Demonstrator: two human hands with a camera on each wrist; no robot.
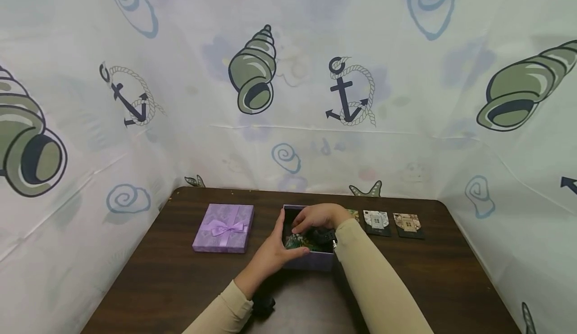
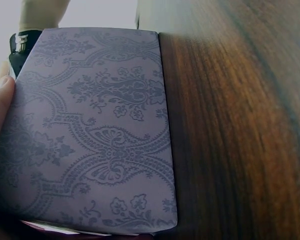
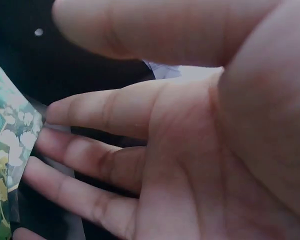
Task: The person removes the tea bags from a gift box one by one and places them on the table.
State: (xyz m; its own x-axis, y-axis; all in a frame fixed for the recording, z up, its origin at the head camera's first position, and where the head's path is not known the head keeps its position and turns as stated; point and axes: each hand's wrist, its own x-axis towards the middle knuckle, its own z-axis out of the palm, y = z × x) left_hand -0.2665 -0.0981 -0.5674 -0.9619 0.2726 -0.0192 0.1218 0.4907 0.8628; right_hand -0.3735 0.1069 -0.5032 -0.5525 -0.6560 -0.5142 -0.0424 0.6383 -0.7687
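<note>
A purple patterned gift box [image 1: 311, 262] with a dark inside stands on the table, its lid off. My left hand [image 1: 275, 251] grips its near left corner, fingers along the left wall and thumb [image 2: 1, 100] at the near rim. Inside lie green illustrated cards [image 1: 295, 241], shown in the right wrist view as flat sheets printed with pale flowers [image 3: 15, 135]. Reaching into the box from the right, my right hand [image 1: 320, 217] touches the cards' edge with nearly straight fingertips, its thumb [image 3: 140, 25] apart from them. Part of the inside is hidden by this hand.
The purple lid [image 1: 223, 229] with a ribbon bow lies left of the box. To the right, a white picture card [image 1: 376, 222] and a tan one [image 1: 407, 225] lie in a row, beside a green one [image 1: 353, 214] partly behind my right wrist. Printed cloth surrounds the brown table [image 1: 158, 279].
</note>
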